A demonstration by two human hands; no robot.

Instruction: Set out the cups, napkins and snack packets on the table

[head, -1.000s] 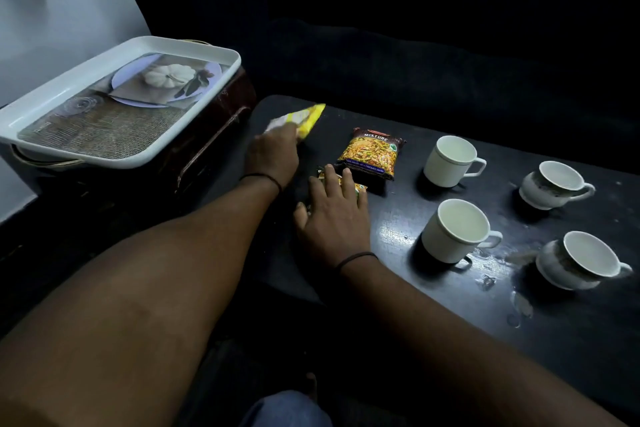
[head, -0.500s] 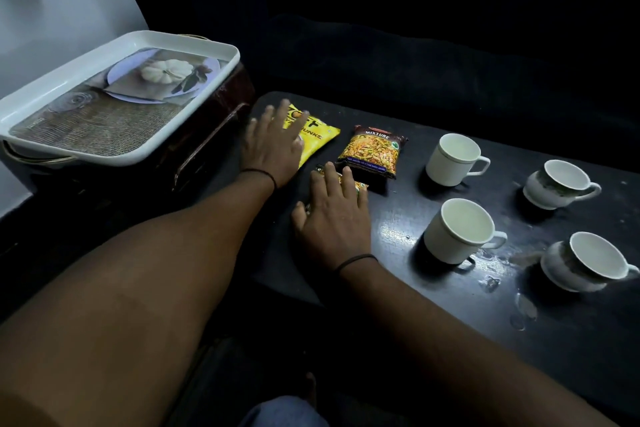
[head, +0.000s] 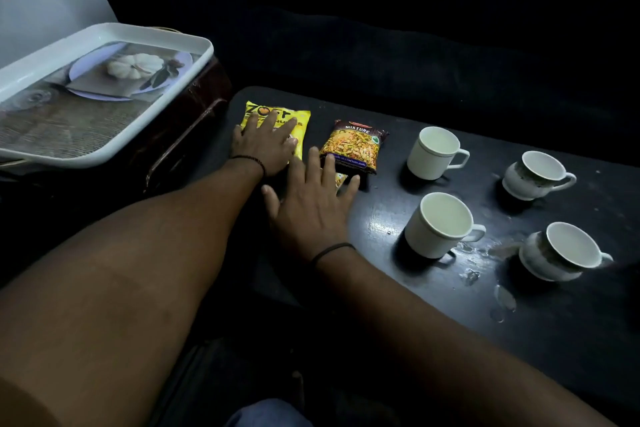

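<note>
A yellow snack packet [head: 289, 116] lies flat at the far left of the black table [head: 571, 329], and my left hand [head: 265, 144] rests on it with fingers spread. A dark "Mixture" packet [head: 355, 144] lies just to its right. My right hand [head: 311, 206] lies flat, fingers apart, over a third small packet [head: 340, 179] that peeks out between two fingers. Two plain white cups [head: 434, 152] [head: 441, 224] stand mid-table, and two rounder patterned cups [head: 535, 175] [head: 562, 250] stand to their right. No napkins show.
A white tray [head: 114, 144] with a printed picture sits on a dark red case [head: 194, 121] left of the table. A dark sofa [head: 381, 31] runs behind the table. Water drops [head: 504, 298] lie on the table near the front cups.
My left hand has laid the yellow packet flat on the table and now rests on it with spread fingers. My right hand has stayed over the small packet.
</note>
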